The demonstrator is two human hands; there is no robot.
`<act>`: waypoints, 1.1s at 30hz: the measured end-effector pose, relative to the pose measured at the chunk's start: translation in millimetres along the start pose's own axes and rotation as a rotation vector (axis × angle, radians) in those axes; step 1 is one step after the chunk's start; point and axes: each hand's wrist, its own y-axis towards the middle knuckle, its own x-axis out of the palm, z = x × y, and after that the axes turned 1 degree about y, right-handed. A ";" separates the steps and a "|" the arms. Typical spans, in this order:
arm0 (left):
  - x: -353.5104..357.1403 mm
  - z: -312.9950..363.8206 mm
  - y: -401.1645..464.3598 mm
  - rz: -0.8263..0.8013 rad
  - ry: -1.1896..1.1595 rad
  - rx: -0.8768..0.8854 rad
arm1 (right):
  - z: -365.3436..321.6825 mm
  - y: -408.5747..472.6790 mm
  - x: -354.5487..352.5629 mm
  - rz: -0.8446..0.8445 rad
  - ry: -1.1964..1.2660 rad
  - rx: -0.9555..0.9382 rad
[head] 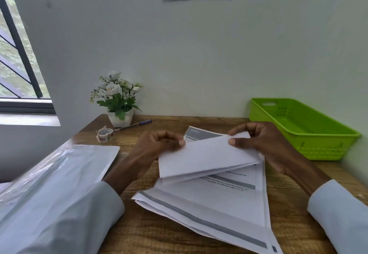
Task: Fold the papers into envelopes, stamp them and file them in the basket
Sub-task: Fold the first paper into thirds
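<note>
I see both of my hands raised just above a wooden table (179, 232), holding one folded paper (205, 158) between them. My left hand (157, 144) has its fingers curled, its grip pinching the paper's upper left edge. My right hand (256, 140) pinches the paper's top right corner between thumb and fingertips. The paper is white, folded into several layers, and tilts up toward the right.

Directly beneath it lies a stack of printed sheets (219, 208), fanned unevenly, with grey bands and lines of small text. The folded paper and my hands hide the stack's upper part.

A bright green basket (302, 128) sits on the table's far right corner against the wall, just beyond my right hand.

To the left, a clear plastic packet of white sheets (65, 164) lies partly under my left sleeve (65, 218). Behind it, a roll of patterned tape (105, 135) stands on the table, touching or nearly touching a pen (133, 124). A small white pot of white flowers (117, 98) stands in the far corner, near a window (18, 64).
</note>
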 end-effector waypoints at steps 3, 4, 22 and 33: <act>9.3 0.4 -1.2 -0.026 0.204 -0.006 | 6.1 2.8 12.4 -0.024 -0.387 -0.113; 12.5 1.7 -1.6 -0.018 0.238 0.007 | 6.4 3.6 16.3 -0.018 -0.549 -0.189; 17.6 2.4 -2.3 0.017 0.392 0.328 | -7.0 -2.8 62.5 -0.023 -0.809 -0.573; -0.8 0.5 5.4 0.209 0.160 0.228 | -0.6 8.7 -2.3 0.002 -0.256 -0.080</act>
